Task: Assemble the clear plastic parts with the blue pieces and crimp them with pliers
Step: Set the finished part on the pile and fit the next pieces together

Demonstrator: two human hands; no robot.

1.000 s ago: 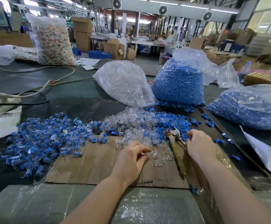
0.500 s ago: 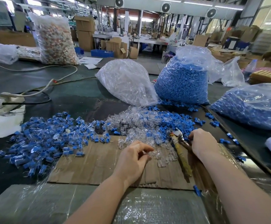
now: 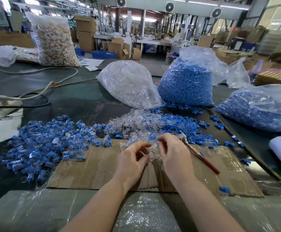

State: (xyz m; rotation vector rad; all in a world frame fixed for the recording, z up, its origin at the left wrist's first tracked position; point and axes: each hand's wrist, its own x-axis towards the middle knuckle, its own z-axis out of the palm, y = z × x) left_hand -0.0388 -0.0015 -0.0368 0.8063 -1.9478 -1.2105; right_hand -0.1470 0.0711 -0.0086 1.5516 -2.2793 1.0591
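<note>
Clear plastic parts (image 3: 137, 122) lie heaped on the dark table (image 3: 72, 96), mixed at their right edge with loose blue pieces (image 3: 185, 125); the near edge of the heap spills onto a taped sheet of cardboard (image 3: 94, 166). Both hands meet over that near edge. The left hand (image 3: 132, 162) has its fingers curled in toward the thumb, and the right hand (image 3: 174, 154) pinches close beside it, a few clear parts between the two; what each fingertip actually grips is too small and glassy to make out. Pliers (image 3: 197, 153) with a red handle lie on the cardboard just right of the right hand, untouched.

Left of the heap spreads a wide pile of assembled pieces (image 3: 42, 144), clear shells with blue inserts. Behind the heap a clear bag (image 3: 128, 84) of transparent parts slumps on its side, and next to it an open bag of blue pieces (image 3: 187, 82) stands upright. A second blue-filled bag (image 3: 260, 108) lies at the right, cut off by the frame edge. Farther back left stands a tall bag of pale mixed bits (image 3: 54, 42), its contents unclear.

White and black cables (image 3: 36, 96) cross the table at left. Beyond it is a factory hall with cardboard boxes (image 3: 85, 33), benches and ceiling fans (image 3: 170, 6).
</note>
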